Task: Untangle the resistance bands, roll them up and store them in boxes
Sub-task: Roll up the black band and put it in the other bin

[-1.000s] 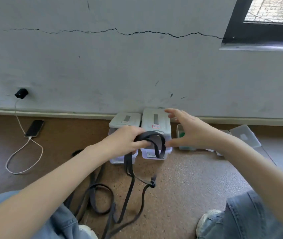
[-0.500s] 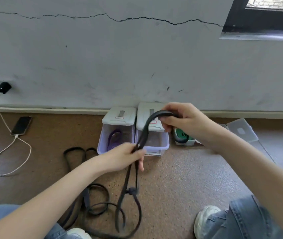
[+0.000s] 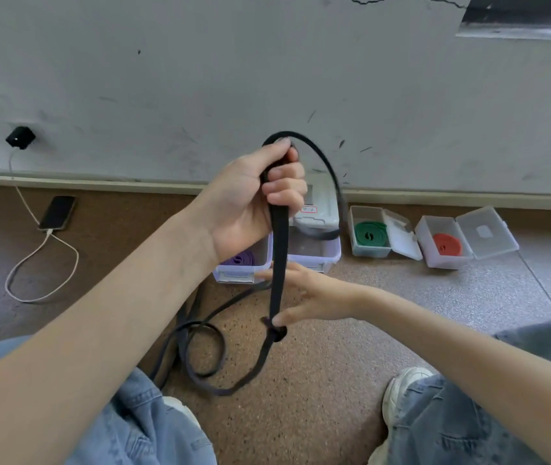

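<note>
The knot (image 3: 276,331) is sitting tight in the black band (image 3: 279,256), and pulling the strand taut could be cinching it harder; slack loops lying on the floor between the knees might be snagging too. The left hand (image 3: 250,203) is fisting the band's upper bend, held high before the boxes (image 3: 314,253) along the wall. The right hand (image 3: 304,297), fingers mostly spread, is pinching just above the knot.

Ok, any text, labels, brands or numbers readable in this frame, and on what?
No text can be read.
Red-outlined sticker on the white lid of the clear storage box: too small and blurred.
Pale rectangular label on the open clear lid beside the rolled red band: looks blank or illegible.
</note>
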`<action>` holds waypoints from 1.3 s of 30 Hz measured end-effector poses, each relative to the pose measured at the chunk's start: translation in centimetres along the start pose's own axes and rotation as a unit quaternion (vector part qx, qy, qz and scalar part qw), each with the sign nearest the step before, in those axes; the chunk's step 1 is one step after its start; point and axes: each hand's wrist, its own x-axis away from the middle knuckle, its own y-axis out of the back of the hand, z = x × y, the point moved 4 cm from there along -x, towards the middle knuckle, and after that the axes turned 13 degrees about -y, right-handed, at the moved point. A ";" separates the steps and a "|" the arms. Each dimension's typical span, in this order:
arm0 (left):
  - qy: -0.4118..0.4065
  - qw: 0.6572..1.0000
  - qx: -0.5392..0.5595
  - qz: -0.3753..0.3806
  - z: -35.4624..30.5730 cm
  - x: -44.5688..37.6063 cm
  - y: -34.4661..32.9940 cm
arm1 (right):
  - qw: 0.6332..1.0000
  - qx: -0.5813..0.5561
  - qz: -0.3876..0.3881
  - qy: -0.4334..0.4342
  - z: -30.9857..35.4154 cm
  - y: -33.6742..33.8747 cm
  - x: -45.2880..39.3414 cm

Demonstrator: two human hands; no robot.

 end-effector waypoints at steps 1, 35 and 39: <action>0.003 1.000 0.018 -0.003 -0.1 0.0 0.0 | 1.000 0.019 0.009 -0.011 -0.1 -0.2 -0.1; -0.077 0.786 -0.612 0.049 0.8 1.7 2.7 | 0.968 -0.193 -0.123 -0.100 0.5 8.8 6.8; 0.129 0.543 -0.817 0.146 -0.3 2.0 5.9 | 0.935 0.142 -0.288 -0.148 -0.6 10.2 7.5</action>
